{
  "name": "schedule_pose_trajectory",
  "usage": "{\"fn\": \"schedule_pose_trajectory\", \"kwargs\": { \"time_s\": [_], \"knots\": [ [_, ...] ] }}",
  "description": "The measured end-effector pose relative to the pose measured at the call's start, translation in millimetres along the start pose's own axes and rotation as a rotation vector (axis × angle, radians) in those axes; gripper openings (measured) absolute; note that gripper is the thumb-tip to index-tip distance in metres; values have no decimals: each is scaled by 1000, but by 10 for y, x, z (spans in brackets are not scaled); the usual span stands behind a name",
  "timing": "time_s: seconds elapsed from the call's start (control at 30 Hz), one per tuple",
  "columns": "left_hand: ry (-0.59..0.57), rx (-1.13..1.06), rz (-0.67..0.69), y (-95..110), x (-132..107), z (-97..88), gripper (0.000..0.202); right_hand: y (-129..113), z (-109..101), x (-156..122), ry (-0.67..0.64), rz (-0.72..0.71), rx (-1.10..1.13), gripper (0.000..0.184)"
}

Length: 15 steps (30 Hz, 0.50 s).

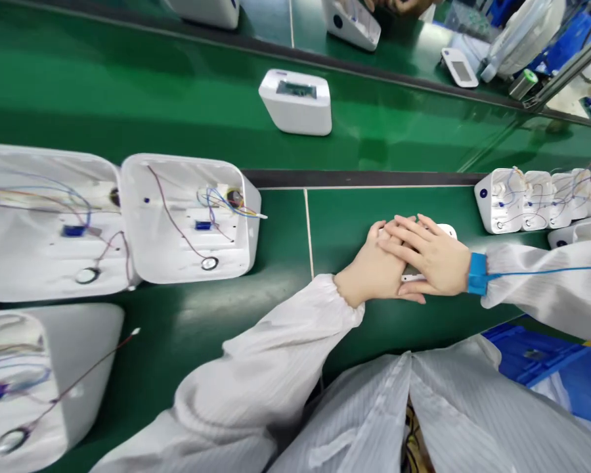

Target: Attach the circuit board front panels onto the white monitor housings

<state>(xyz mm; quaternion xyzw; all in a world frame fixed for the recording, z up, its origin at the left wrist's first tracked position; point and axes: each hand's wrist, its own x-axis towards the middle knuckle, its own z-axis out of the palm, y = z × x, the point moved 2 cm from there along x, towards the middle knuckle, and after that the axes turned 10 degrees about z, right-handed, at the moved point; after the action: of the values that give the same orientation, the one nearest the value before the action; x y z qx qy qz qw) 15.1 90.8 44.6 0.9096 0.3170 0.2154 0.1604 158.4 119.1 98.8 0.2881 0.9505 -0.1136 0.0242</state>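
My left hand (379, 269) lies palm down on a small white panel (448, 230) on the green bench. Over it rests my right hand (433, 259), its fingers stretched and crossing the back of the left. Both hands look flat, though the left one's fingertips are partly covered. Between the right thumb and forefinger a dark patch and a white edge of the panel show; most of it is hidden. A blue wrist strap (477, 273) with a blue cord is around my right wrist.
At left stand open white housings (192, 230) with loose wires and round metal parts. A white device with a window (298, 115) sits on the raised green ledge ahead. More wired housings (500, 197) line up at right. Below them is a blue crate (536, 358).
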Motion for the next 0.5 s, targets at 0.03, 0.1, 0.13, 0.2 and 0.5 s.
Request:
{"fn": "schedule_pose_trajectory", "kwargs": {
  "time_s": [0.03,0.1,0.13,0.2,0.5],
  "knots": [
    [8,-14,1,-8,2,-2,112,-2,-9,2,-8,18,-1,83],
    [18,-39,-10,-21,13,-13,114,0,-26,13,-28,44,-7,80],
    [18,-45,-18,-23,20,-21,113,5,-34,20,-35,51,-8,79],
    [8,-48,-24,-17,35,-38,106,32,-50,41,-40,54,2,78],
    [20,-55,-77,-6,24,-77,116,194,-119,243,-26,96,-23,86]
  ]
}}
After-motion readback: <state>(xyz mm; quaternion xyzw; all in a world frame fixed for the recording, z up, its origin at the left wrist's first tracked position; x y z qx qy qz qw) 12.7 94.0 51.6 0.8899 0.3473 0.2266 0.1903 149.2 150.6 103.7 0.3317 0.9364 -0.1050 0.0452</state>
